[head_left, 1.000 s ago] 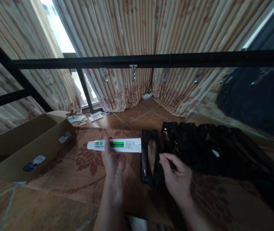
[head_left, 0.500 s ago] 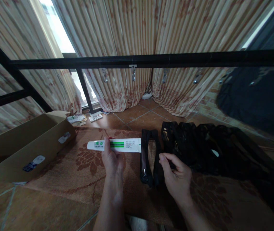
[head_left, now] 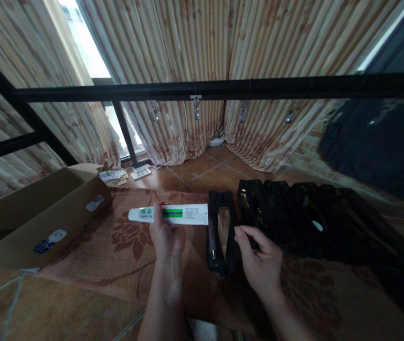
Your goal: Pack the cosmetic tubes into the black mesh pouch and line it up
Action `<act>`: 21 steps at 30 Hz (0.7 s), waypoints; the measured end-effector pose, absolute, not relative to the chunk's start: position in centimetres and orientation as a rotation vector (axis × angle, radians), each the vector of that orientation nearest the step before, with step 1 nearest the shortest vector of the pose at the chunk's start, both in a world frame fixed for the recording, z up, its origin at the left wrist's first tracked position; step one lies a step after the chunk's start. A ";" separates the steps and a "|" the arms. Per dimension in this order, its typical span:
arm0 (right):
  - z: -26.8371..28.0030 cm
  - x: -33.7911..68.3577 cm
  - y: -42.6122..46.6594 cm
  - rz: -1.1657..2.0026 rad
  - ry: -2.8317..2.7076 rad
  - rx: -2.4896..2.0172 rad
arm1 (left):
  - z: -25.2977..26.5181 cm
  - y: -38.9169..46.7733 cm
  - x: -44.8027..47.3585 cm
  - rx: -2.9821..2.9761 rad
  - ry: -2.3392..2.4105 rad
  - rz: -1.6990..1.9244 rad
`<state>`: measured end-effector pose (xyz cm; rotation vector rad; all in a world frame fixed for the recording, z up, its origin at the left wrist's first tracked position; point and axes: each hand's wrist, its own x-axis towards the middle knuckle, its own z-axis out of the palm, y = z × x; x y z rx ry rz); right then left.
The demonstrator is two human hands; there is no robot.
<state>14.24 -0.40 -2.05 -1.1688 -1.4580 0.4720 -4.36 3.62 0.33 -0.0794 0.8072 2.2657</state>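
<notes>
My left hand is closed around a white tube with green print, the thumb lying across its near face. The tube is level, and its flat right end meets the left edge of a small black pouch. That pouch stands gaping, with a see-through panel and what looks like a metal zip pull low on its left side. My right hand is closed in a pinch at the pouch's right edge; the fingertips partly hide the grip. To the right lies a row of similar black pouches, bunched together.
An open cardboard box stands on the left. A patterned brown mat covers the tiled floor under the things. A black metal rail with hanging clips crosses ahead, before striped curtains. Papers lie near the window.
</notes>
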 end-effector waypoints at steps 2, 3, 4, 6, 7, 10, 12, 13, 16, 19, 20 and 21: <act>-2.0 14.2 -0.4 0.475 -1.457 -1.171 | 0.4 3.6 -4.3 -0.086 0.806 2.257; -2.0 14.2 -0.4 0.477 -1.457 -1.171 | 0.5 3.6 -4.3 -0.095 0.803 2.256; -2.0 14.2 -0.4 0.479 -1.456 -1.172 | 0.5 3.6 -4.3 -0.103 0.798 2.256; -2.1 14.3 -0.4 0.485 -1.455 -1.174 | 0.5 3.6 -4.2 -0.109 0.789 2.259; -2.1 14.3 -0.4 0.488 -1.456 -1.173 | 0.5 3.6 -4.2 -0.109 0.783 2.264; -2.1 14.3 -0.4 0.494 -1.460 -1.172 | 0.4 3.6 -4.2 -0.104 0.773 2.270; -2.2 14.3 -0.4 0.492 -1.459 -1.167 | 0.3 3.6 -4.3 -0.092 0.781 2.266; -2.3 14.3 -0.4 0.491 -1.456 -1.167 | 0.3 3.6 -4.3 -0.083 0.784 2.262; -2.5 14.2 -0.3 0.494 -1.447 -1.165 | 0.1 3.7 -4.3 -0.058 0.791 2.243; -2.6 14.2 -0.3 0.508 -1.439 -1.157 | 0.1 3.8 -4.3 -0.055 0.797 2.243; -2.7 14.2 -0.3 0.511 -1.437 -1.153 | 0.0 3.8 -4.2 -0.055 0.795 2.248; -2.6 14.2 -0.3 0.512 -1.434 -1.150 | 0.0 3.8 -4.2 -0.061 0.789 2.250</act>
